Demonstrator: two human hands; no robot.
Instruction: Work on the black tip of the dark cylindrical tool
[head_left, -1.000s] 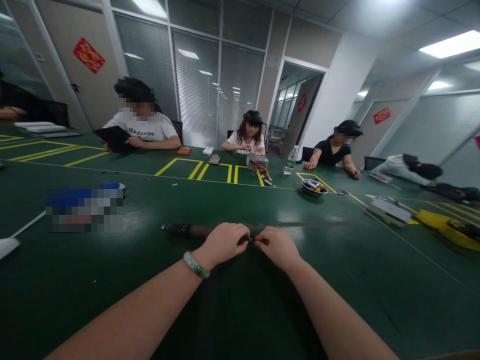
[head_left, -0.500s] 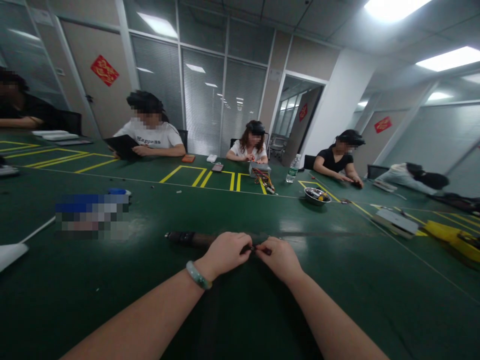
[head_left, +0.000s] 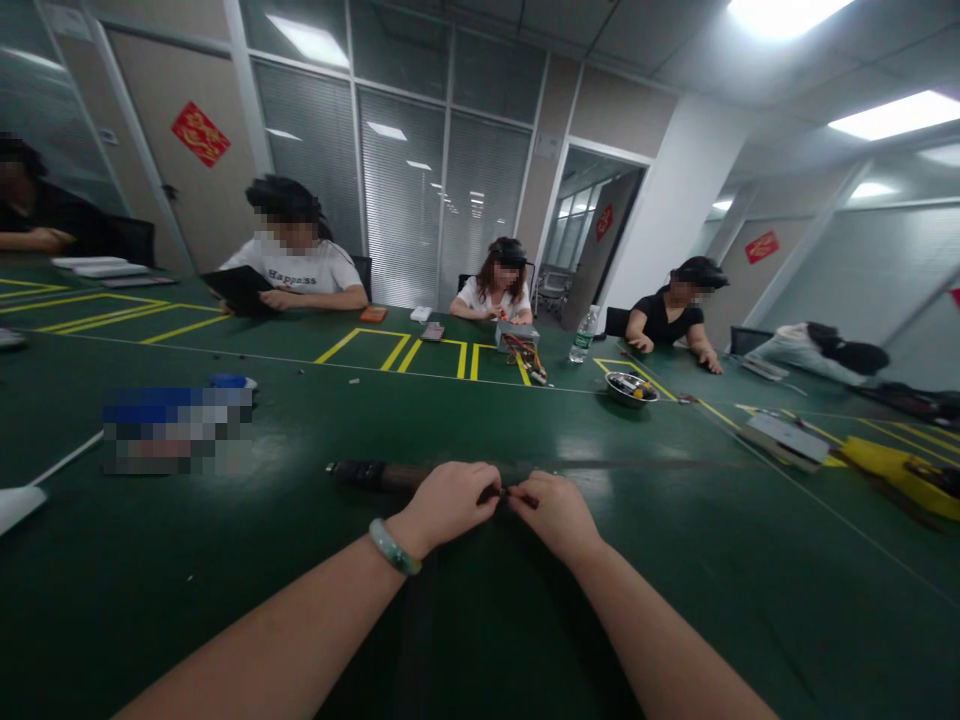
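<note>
My left hand point(head_left: 459, 500), with a jade-like bangle point(head_left: 393, 547) at its wrist, is closed in a pinch near the middle of the view. Facing it, my right hand point(head_left: 556, 510) pinches too, the fingertips of both almost meeting. A small dark piece shows between them, too small to name. Just behind the hands lies a long dark cylindrical tool point(head_left: 375, 476), its metal tip pointing left. My hands hide part of its length.
On the green table point(head_left: 300, 620) stand a metal bowl point(head_left: 631, 390) of small parts, a water bottle point(head_left: 583, 336), a metal box with coloured wires point(head_left: 517, 338) and a grey-white box point(head_left: 784, 440). A yellow item point(head_left: 900, 470) lies right. Several people sit across.
My hands keep nearly the same pinch, with only slight finger movement. The view has shifted a little. Across the table at right, a person's hands have moved apart.
</note>
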